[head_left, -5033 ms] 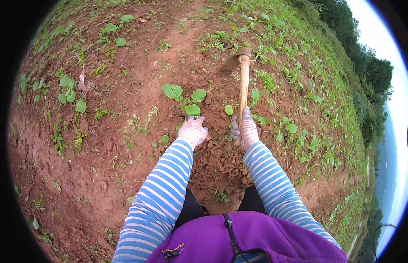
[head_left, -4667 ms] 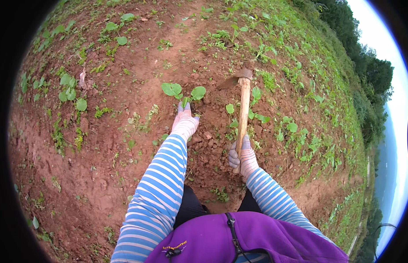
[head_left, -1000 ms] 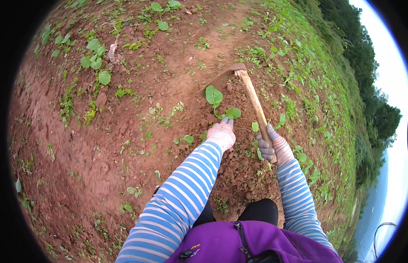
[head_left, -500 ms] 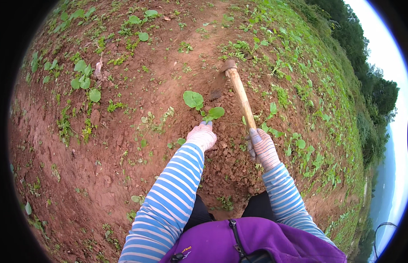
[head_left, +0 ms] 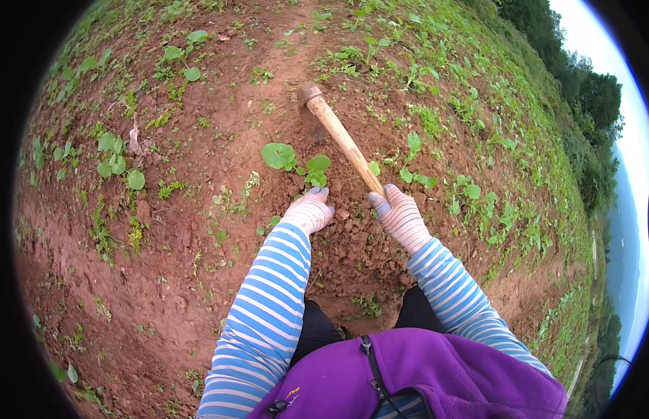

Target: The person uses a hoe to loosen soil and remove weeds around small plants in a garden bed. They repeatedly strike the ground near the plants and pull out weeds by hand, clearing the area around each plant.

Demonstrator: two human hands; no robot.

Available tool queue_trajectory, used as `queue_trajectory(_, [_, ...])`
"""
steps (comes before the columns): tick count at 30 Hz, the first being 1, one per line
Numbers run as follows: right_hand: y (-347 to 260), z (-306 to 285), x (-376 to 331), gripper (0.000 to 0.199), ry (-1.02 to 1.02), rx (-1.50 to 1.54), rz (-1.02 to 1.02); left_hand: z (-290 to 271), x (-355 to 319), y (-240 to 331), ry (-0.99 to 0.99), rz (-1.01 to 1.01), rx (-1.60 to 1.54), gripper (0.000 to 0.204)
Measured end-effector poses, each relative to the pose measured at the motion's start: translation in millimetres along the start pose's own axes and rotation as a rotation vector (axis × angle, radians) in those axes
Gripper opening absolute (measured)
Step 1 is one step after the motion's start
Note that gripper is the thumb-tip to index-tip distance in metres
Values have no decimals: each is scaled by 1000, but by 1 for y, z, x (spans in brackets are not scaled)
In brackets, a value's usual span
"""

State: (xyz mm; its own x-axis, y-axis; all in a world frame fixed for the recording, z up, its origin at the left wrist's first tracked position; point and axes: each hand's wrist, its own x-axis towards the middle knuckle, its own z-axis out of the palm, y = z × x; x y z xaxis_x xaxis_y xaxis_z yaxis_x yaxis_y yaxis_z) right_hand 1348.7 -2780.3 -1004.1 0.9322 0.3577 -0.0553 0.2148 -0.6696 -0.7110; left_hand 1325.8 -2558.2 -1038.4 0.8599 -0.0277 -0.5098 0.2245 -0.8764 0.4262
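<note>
My right hand (head_left: 401, 219), in a light striped glove with grey fingertips, is wrapped around the lower end of a hoe's wooden handle (head_left: 344, 142). The hoe's dull metal head (head_left: 309, 93) rests on the soil farther ahead, its blade mostly hidden. A broad-leaved green seedling (head_left: 278, 156) stands left of the handle in loosened earth. At its base is my left hand (head_left: 309, 212), gloved the same way. Its fingertips reach the lower leaves, and its thumb is spread away from the fingers over the soil. The stem's foot is hidden.
Crumbly red-brown soil (head_left: 356, 255) lies between my hands and my legs. More seedlings (head_left: 117, 165) and small weeds grow at the left. Denser green plants (head_left: 471, 192) cover the slope at the right, with dark trees (head_left: 597, 98) beyond.
The hoe has tilted, its head now farther left. My left thumb has come away from the fingers, and the seedling's leaves have shifted left. The view has turned slightly.
</note>
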Motion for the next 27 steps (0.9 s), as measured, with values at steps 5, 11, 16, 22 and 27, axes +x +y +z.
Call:
queue_trajectory(5, [7,-26,-42,37,-56,-156,37,-3,-9,15,-332,66,30,58])
queue_trajectory(11, [26,-27,-40,35,-48,88,165,-5,-10,7,-352,-25,-13,59])
queue_trajectory(16, [25,-32,-82,35,-57,115,116,-2,4,-17,66,-138,-31,66])
queue_trajectory(22, [30,-36,-119,35,-227,650,395,8,17,-18,285,-113,-123,71])
queue_trajectory(27, [40,-39,-109,36,66,492,189,13,19,-19,341,-49,-104,71])
